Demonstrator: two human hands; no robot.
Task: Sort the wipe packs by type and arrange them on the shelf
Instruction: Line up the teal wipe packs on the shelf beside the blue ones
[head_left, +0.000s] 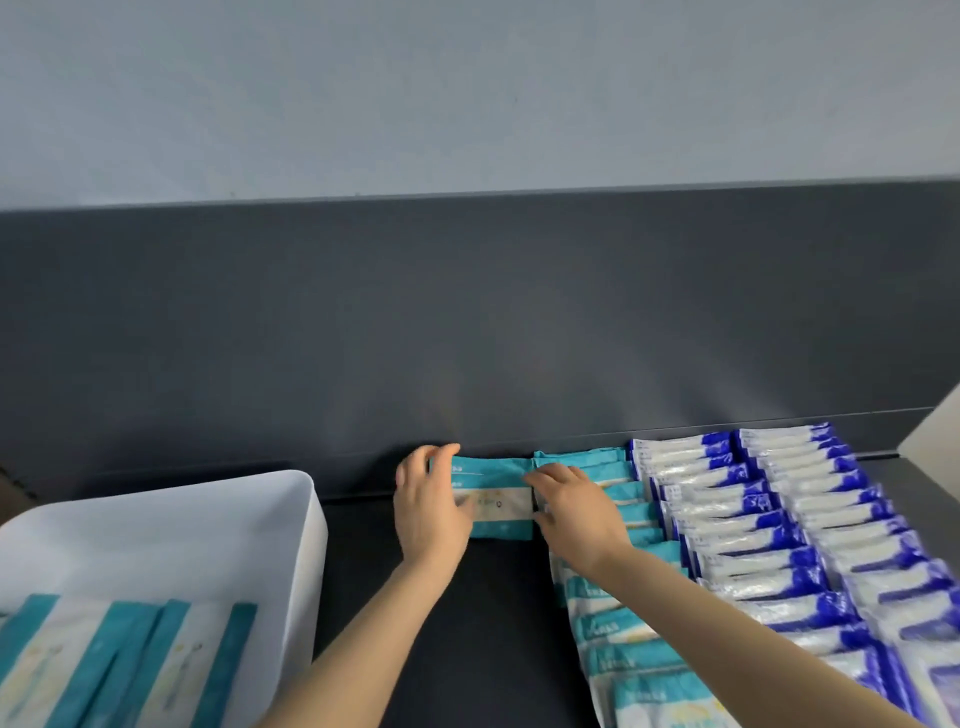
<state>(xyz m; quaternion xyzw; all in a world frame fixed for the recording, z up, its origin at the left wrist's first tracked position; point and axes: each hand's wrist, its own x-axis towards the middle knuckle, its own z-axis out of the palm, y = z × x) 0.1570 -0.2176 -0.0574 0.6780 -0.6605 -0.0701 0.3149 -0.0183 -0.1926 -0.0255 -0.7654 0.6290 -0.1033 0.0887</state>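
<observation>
A teal and white wipe pack lies on the dark shelf against its back wall. My left hand grips the pack's left end, thumb over the top edge. My right hand presses on its right end with fingers spread and nearly straight. Right of that pack runs a column of overlapping teal packs. Further right lie two columns of blue and white packs.
A white bin at the left front holds several more teal and white packs. A dark back panel rises behind the shelf. A pale slanted panel stands at the right edge.
</observation>
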